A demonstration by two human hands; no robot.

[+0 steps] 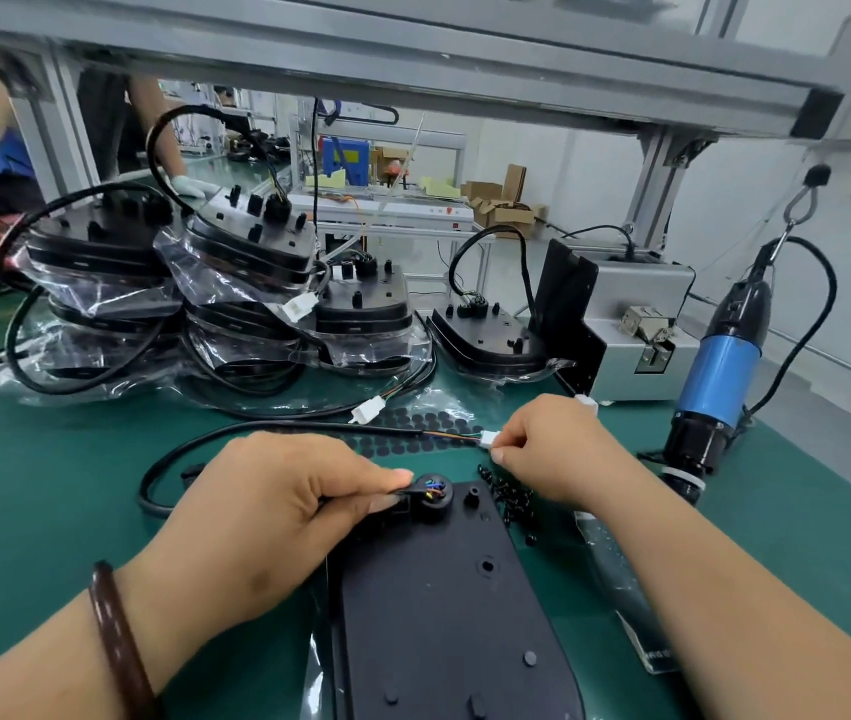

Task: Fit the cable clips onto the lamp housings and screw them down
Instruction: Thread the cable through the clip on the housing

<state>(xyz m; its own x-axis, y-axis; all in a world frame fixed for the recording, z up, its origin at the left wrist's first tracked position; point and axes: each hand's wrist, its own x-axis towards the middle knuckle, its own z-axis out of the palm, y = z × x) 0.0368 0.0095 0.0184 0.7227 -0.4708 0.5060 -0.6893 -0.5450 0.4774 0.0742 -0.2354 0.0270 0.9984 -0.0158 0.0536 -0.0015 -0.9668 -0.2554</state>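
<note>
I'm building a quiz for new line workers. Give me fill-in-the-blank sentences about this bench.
1. The right hand pinches a small ___ connector.
2. The left hand grips the black cable at the lamp housing, which lies on a ___ mat.
3. The hanging electric screwdriver has a ___ body.
Missing words: white; green; blue.

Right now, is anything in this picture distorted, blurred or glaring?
Head view: the wide lens bows the overhead beam; plastic bags catch glare; the left edge is blurred; the left hand pinching the cable and right hand pinching the white connector are sharp.
</note>
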